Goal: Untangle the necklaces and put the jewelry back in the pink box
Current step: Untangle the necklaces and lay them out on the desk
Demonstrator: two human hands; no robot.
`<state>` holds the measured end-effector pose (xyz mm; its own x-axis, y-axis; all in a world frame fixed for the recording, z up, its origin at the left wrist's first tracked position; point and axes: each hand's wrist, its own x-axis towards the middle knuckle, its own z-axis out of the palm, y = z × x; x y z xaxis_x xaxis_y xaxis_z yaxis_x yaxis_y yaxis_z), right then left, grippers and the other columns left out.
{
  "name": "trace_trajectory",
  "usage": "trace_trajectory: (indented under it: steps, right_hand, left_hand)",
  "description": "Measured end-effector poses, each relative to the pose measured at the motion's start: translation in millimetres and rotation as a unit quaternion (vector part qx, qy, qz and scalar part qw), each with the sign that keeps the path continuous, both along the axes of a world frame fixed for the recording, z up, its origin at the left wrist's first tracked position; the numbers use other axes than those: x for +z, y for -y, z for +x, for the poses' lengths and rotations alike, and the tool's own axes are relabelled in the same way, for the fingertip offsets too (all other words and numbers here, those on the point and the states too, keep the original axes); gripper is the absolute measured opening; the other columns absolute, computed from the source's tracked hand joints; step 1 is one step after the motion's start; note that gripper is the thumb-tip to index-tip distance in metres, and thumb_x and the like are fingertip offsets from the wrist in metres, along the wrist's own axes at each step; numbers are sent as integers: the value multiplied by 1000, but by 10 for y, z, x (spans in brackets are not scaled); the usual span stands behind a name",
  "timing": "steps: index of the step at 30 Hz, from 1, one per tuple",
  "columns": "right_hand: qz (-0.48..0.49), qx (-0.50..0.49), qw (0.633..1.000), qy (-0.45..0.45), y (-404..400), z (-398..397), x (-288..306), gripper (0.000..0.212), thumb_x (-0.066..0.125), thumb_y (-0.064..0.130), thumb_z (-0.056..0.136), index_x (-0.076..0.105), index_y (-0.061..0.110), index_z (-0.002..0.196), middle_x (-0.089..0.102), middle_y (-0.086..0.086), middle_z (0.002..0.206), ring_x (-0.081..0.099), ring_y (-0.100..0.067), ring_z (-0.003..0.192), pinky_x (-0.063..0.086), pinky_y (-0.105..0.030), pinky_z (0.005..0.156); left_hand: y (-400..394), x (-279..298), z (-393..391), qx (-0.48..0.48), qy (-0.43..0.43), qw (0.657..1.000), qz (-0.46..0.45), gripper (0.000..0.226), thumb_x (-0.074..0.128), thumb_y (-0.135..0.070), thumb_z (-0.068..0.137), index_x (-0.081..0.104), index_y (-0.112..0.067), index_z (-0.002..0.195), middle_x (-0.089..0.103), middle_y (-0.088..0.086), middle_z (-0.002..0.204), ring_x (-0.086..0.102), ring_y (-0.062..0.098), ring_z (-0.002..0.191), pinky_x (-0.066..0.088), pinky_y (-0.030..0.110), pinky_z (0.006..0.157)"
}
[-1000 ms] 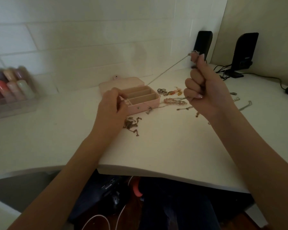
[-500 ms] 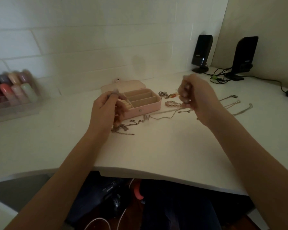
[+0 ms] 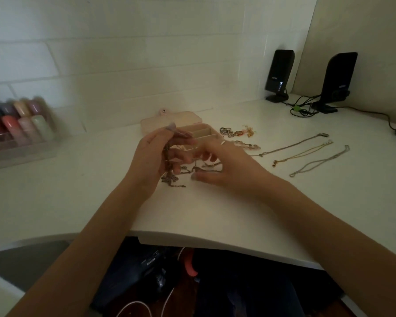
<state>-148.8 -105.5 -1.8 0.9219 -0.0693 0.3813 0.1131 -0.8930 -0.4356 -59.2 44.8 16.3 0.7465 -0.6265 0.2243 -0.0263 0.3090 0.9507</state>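
Looking down at the white desk [image 3: 215, 209], I see my left hand [image 3: 151, 161] raised just in front of the pink box [image 3: 176, 121], thumb and fingers pinched on a dark tangled chain [image 3: 168, 177] that hangs down from the pinch to a small heap on the desk under the hand. My right hand [image 3: 224, 168] sits close beside it, palm down, fingers spread and only loosely bent, the tips reaching toward thin strands lying between the 2 hands; I cannot tell whether any fingertip actually grips a strand, and the thumb lies straight along the desk. The box stands open with its lid laid flat behind it against the tiled wall, and its tan compartments [image 3: 204, 133] show past my fingers. To the right of the box lie a cluster of rings and earrings [image 3: 236, 132] and a pink beaded bracelet [image 3: 249, 145]. Further right, 3 necklaces [image 3: 306, 152] lie stretched out apart from one another, already free of the tangle. At the back right stand 2 black speakers [image 3: 279, 74] with their cables, and at the far left a clear rack of blurred nail polish bottles [image 3: 18, 124]
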Motion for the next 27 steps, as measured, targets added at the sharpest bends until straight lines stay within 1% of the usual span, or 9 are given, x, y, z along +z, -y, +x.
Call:
trace_trajectory:
  steps: [2,4,7,9,11,13,17,22,27]
  right_hand:
    - [34,9,999,2,-52,44,-50,17,68,29,84,62,18,95,63,5,89,56,-8,80,44,-23,70]
    - [119,12,992,30,-56,47,-50,5,64,19,88,64,14,86,67,3,78,60,-8,71,47,-21,66]
    - [253,50,966,8,-61,-1,46,15,56,14,94,60,1,90,68,-7,79,65,-21,73,54,-33,72]
    - [383,81,920,-6,-52,-39,145,15,49,11,97,54,1,88,61,-5,68,61,-20,61,55,-32,61]
    - [478,75,875,16,11,-66,242,18,44,10,99,52,8,83,45,0,56,44,-12,47,39,-23,46]
    - [543,70,836,40,113,-73,291,20,41,11,99,53,11,82,32,2,53,29,-9,42,24,-22,45]
    - [654,84,748,70,230,-116,342,20,39,18,98,52,14,83,29,6,49,20,-5,38,15,-20,41]
    - [755,65,639,134,344,-140,388,18,42,16,96,51,15,80,27,6,46,19,-5,36,16,-16,35]
    - [799,42,571,184,422,-159,383,23,41,14,94,51,14,73,34,5,49,29,-7,40,27,-16,39]
  left_hand:
    - [3,8,-9,-14,-1,1000,4,36,39,-32,97,62,-8,85,70,8,79,57,13,47,37,19,38]
    - [7,19,-15,-14,-5,1000,9,38,38,-34,97,62,-8,85,70,7,77,57,12,46,37,18,38]
    - [7,21,-12,5,-8,1000,21,38,36,-33,98,62,-9,84,69,2,70,55,10,43,34,18,36]
    - [3,-3,17,46,14,998,34,32,40,-26,98,63,-11,82,63,-1,60,46,10,38,30,17,34]
    - [-6,-41,69,102,34,993,48,27,45,-15,96,64,-13,77,50,-4,48,33,9,35,24,15,35]
    - [-19,-66,122,143,21,988,53,27,46,-11,94,63,-13,74,39,-6,43,25,7,33,20,12,34]
    - [-24,-83,164,187,-2,980,65,24,49,-12,93,61,-12,72,36,-6,44,23,6,31,17,11,34]
    - [-31,-107,206,218,-3,972,89,23,51,-13,91,63,-14,71,31,-10,40,22,5,33,17,12,34]
    - [-45,-96,197,179,3,980,88,19,53,-12,88,63,-11,71,31,-9,41,21,6,33,17,12,34]
